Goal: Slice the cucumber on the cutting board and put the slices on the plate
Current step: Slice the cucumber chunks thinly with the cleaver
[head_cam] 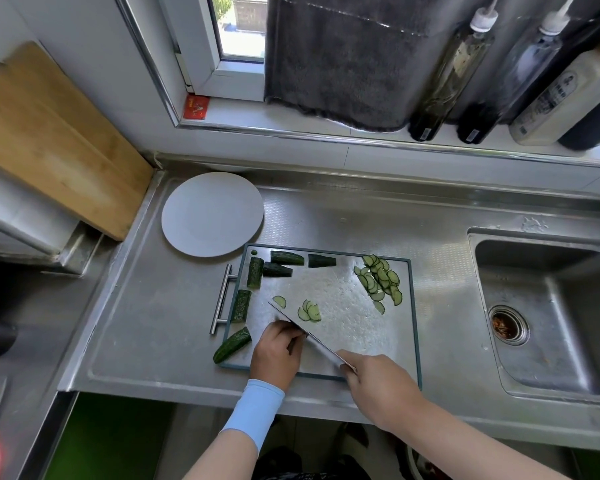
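A steel cutting board [343, 299] lies on the steel counter. Several halved cucumber chunks [255, 273] lie along its left and far edges, and one chunk [232, 344] hangs over the near left corner. A heap of thin slices [380, 280] sits at the far right, a few more slices [309, 310] in the middle. My right hand [378, 389] grips the handle of a knife [305, 332] whose blade runs diagonally across the board. My left hand [277, 349] is curled against the blade's left side; whatever it holds down is hidden. The white plate [212, 213] stands beyond the board, bare.
A sink [548, 313] with a drain strainer lies to the right. A wooden board [49, 133] leans at the back left. Bottles [451, 74] and a dark towel [340, 57] line the window sill. The counter's front edge runs just below the board.
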Demonstrator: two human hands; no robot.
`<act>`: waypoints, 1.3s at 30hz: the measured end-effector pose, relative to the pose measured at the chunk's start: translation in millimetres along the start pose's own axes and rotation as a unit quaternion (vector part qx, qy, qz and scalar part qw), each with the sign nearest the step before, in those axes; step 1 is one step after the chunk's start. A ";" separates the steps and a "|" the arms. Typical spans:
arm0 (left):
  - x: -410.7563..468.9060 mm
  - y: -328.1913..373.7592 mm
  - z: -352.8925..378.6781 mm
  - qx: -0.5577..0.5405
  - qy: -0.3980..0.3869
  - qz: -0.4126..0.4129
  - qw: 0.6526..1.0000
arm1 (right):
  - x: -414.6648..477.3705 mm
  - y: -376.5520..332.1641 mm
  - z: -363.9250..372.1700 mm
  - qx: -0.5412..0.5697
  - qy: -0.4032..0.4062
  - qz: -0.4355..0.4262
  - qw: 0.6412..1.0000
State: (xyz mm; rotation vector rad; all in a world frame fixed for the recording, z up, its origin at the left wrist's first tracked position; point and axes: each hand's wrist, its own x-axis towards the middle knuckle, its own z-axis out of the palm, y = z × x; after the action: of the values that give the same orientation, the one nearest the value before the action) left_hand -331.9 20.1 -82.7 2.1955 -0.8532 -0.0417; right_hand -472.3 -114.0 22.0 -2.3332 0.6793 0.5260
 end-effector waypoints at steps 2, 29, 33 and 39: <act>0.1 -0.7 1.0 -0.003 0.003 0.001 1.000 | 1.5 -1.2 0.2 0.005 -0.004 0.002 1.000; -3.4 -3.2 2.3 -0.006 0.014 -0.004 1.000 | -3.8 -0.2 1.0 -0.002 0.009 -0.012 1.000; -3.9 -4.0 2.5 -0.007 0.016 -0.005 1.000 | -6.4 1.5 -3.1 -0.006 0.000 -0.013 1.000; -4.5 -5.6 3.8 -0.015 0.030 -0.012 0.999 | -0.1 -3.2 -2.6 0.016 -0.017 0.002 1.000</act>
State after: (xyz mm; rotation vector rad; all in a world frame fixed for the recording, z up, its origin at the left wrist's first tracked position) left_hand -333.4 23.0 -90.2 2.1684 -0.7890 -0.0010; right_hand -470.0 -113.6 25.4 -2.2891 0.6705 0.5516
